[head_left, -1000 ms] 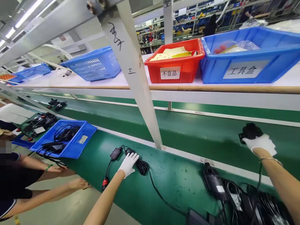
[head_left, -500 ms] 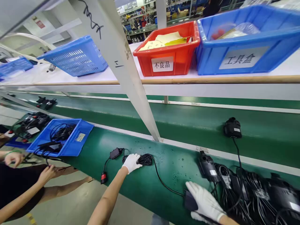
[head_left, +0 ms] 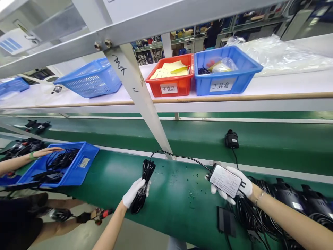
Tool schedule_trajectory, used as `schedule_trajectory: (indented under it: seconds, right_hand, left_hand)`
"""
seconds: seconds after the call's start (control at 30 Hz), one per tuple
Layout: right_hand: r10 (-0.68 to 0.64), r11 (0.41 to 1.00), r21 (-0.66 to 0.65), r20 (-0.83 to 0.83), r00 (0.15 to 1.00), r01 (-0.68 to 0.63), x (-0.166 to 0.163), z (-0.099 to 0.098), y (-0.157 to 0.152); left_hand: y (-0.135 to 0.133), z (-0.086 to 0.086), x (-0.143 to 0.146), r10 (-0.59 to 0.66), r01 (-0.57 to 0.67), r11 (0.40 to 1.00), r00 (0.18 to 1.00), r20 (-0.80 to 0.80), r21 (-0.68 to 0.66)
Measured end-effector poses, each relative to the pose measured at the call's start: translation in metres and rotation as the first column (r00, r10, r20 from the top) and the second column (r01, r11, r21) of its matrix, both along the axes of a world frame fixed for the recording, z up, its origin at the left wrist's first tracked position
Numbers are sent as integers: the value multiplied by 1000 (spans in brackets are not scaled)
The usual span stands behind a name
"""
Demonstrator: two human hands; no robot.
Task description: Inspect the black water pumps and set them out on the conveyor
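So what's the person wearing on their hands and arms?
White fabric gloves cover both the left hand and the right hand, ending at the wrists. The forearms are bare, with no sleeves showing. A thin bracelet circles the right wrist.

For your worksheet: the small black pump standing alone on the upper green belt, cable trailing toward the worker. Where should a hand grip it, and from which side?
Probably grip the small black pump across its blocky body from above; its cable leaves the near side.

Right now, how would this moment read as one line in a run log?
left hand: grips coiled black cable | right hand: holds black adapter, label up | link: cord joins both | below: green belt
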State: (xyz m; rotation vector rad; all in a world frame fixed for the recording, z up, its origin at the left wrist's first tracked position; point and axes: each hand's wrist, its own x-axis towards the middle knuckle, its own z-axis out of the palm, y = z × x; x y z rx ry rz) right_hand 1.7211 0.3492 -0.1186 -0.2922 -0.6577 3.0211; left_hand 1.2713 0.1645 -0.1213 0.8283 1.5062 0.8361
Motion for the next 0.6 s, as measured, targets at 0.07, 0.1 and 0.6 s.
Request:
schedule_trajectory:
  seconds: [0.07,0.1,0.6]
  right_hand:
    - [52,998,-17,-32,998,-53,-9,9,6]
    - [67,998,-17,-33,997,-67,-13,11,7]
    - [-614,345,874,485,622,-341,113,106,204]
  left_hand:
    - [-4,13,2,101,-102,995,978,183,-1]
    - [-6,18,3,151,-154,988,953,263,-11]
    - [32,55,101,-3,-123,982,757,654,147]
